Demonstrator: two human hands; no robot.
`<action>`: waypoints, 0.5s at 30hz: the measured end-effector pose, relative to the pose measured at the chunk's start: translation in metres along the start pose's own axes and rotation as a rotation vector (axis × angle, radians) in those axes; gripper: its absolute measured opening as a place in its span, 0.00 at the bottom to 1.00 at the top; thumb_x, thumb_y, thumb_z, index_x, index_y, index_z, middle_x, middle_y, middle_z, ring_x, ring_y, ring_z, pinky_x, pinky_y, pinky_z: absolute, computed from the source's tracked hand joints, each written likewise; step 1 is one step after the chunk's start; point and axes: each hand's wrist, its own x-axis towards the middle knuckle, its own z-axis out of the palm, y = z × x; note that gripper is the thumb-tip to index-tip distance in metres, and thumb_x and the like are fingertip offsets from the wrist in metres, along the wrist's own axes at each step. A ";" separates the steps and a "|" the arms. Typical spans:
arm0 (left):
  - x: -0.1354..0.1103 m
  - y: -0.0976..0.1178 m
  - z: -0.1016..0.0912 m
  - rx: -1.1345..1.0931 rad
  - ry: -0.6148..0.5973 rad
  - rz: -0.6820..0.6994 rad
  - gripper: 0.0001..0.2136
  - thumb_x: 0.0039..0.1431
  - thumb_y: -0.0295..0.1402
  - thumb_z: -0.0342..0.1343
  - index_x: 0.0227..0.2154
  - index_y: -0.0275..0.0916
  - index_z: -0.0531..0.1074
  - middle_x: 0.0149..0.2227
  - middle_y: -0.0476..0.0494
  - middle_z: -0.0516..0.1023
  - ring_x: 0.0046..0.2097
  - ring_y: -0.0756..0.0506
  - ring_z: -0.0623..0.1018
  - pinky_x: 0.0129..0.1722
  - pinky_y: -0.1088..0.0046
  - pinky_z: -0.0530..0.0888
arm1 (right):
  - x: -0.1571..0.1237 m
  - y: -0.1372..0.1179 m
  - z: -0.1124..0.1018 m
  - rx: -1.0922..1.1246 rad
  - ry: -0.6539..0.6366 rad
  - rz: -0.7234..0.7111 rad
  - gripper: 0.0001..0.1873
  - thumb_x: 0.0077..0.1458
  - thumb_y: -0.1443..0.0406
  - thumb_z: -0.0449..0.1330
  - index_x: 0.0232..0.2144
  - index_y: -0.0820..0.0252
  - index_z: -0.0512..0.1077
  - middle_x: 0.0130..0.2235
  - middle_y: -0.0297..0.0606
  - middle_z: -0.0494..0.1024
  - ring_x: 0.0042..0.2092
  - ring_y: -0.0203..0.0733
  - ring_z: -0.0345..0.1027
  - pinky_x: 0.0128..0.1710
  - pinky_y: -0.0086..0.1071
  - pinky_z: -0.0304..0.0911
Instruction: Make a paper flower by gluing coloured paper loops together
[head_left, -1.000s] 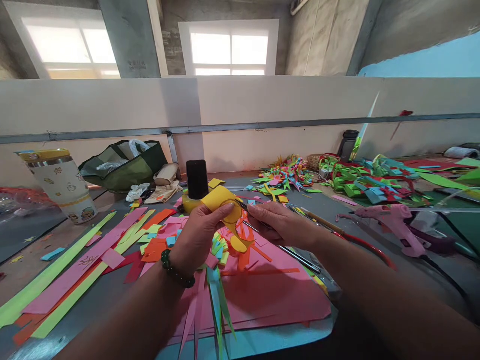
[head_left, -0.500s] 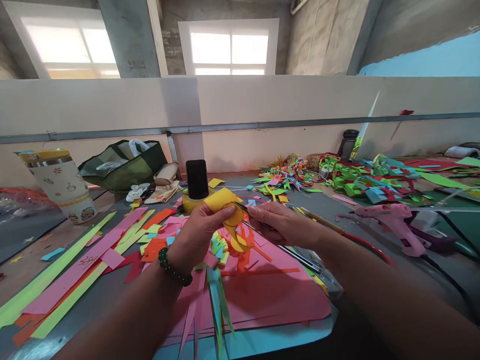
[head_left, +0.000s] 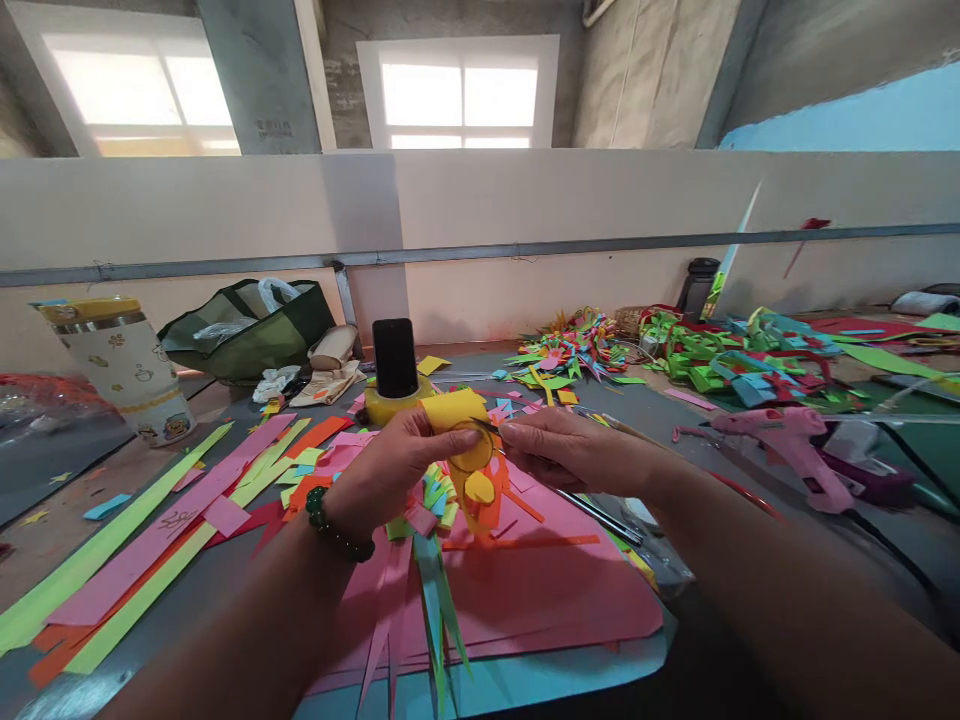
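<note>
Over the middle of the table, my left hand (head_left: 401,455) pinches a rolled yellow paper (head_left: 454,408) between thumb and fingers. A green bead bracelet circles that wrist. My right hand (head_left: 559,445) is closed around scissors (head_left: 487,426), whose dark blades meet the yellow paper; the handles are mostly hidden by the fingers. A curled yellow strip hangs below the blades, with a small yellow piece (head_left: 478,488) beside it. Beneath both hands lie pink paper sheets (head_left: 540,600) and a bundle of folded paper strips (head_left: 435,570) with pointed green, blue and pink ends.
A phone (head_left: 395,358) leans upright at a yellow tape roll (head_left: 375,403). Long paper strips (head_left: 172,520) lie at left, near a tumbler (head_left: 127,375) and a green bag (head_left: 247,335). A pink glue gun (head_left: 787,445) and colourful paper piles (head_left: 577,345) are at right.
The scissors have cut further along the yellow paper, and the curled strip hangs lower, with a small yellow piece below the blades. Both hands have shifted slightly.
</note>
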 end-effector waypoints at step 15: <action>-0.003 0.006 -0.001 0.059 -0.085 -0.057 0.11 0.52 0.37 0.62 0.38 0.39 0.79 0.34 0.44 0.78 0.35 0.47 0.74 0.38 0.73 0.69 | -0.003 0.001 -0.006 -0.091 -0.056 0.014 0.26 0.61 0.47 0.48 0.21 0.59 0.57 0.17 0.23 0.50 0.17 0.25 0.41 0.12 0.21 0.40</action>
